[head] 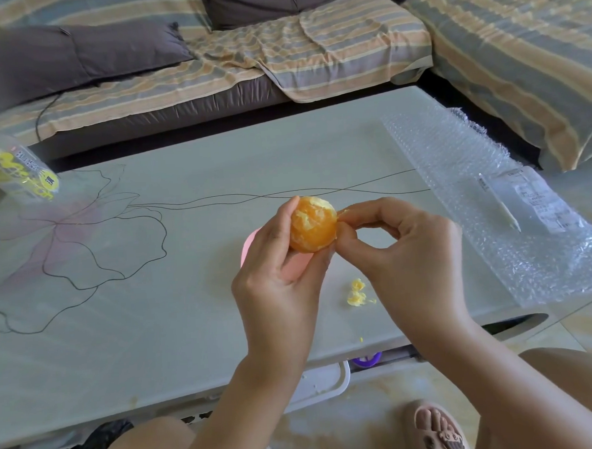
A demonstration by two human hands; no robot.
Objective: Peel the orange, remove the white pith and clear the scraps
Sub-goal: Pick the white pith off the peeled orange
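While the person sits at the low table (175,309), the head view shows both hands raised a little above its pale, flower-patterned top. The left hand (276,273) grips the orange (311,226), fingers curled behind it and the thumb up along its left side. The fruit is already out of its rind, with patches of white still clinging to the flesh. The right hand (404,249) comes in from the other side, thumb and forefinger pinching a bit of pith (342,213) at the orange's upper right edge, the other fingers curled loosely below.

On the table just below the right hand lies a small heap of yellow scraps (356,294), and a single speck (361,339) sits nearer the front edge. Something pink (250,243) shows behind the left hand; I cannot tell what it is. A sheet of bubble wrap (463,167) covers the right end of the table, with a paper label (540,201) and a thin white stick (506,211) on it. A plastic bottle (17,170) stands at the far left. Beyond is a sofa (313,48) under a striped cover, with a dark cushion (73,61).
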